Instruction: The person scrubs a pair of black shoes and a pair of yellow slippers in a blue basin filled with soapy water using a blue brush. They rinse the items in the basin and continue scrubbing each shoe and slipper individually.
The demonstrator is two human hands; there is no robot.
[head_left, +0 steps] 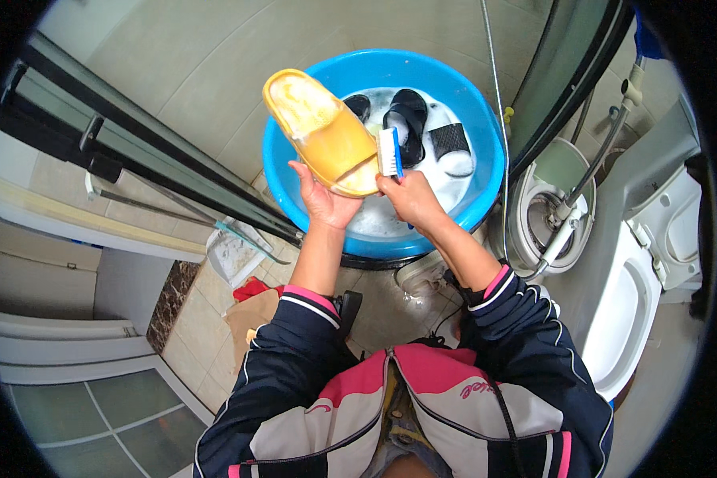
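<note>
A yellow slide slipper (336,151) with white suds on its footbed is tilted up over a blue basin (486,135). My left hand (325,201) grips it from below near its lower end. In my right hand (413,199) is a scrub brush (390,153) with white bristles and a blue back, held upright beside the slipper's strap. My right fingertips are close to the slipper's edge; whether they touch it I cannot tell. Foamy water (382,217) fills the basin's bottom. Several black slippers lie in it, among them a crossed-strap one (407,119) and a textured one (451,139).
Sliding door frames (167,143) flank the basin on the left and right. A white dustpan (235,253) lies left on the tiled floor. At right stand a mop bucket (562,183) with a mop handle (609,135) and a white toilet (625,319). A thin hose hangs by the basin.
</note>
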